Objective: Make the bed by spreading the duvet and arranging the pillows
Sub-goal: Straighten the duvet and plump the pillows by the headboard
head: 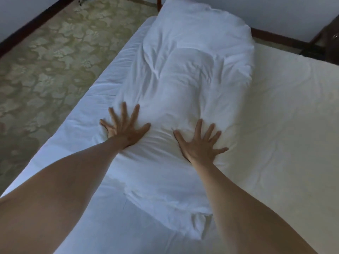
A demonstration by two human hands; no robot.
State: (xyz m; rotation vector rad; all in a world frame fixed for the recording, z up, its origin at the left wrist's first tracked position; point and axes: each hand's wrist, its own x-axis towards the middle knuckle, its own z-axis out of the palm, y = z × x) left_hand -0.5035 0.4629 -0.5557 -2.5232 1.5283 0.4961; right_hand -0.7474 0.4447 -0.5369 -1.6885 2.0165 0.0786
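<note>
Patterned floor (pixel 45 61) far left. White duvet (pixel 192 61) bunched lengthwise along left half of bed (pixel 293 116), near to far. Left hand (pixel 124 128) pressed flat on duvet, fingers splayed. Right hand (pixel 200 143) alongside, same: flat, fingers apart.

patterned carpet (pixel 45 57) in beige-green floral covers the floor at left. pale wall (pixel 22 10) at upper left with a dark skirting board (pixel 31 24) along its base. second pale wall (pixel 286 13) at the back, dark skirting there too. dark wooden furniture (pixel 326 39) in the upper right corner, blurred. dim, cool daylight from the left; warmer tone at right.
</note>
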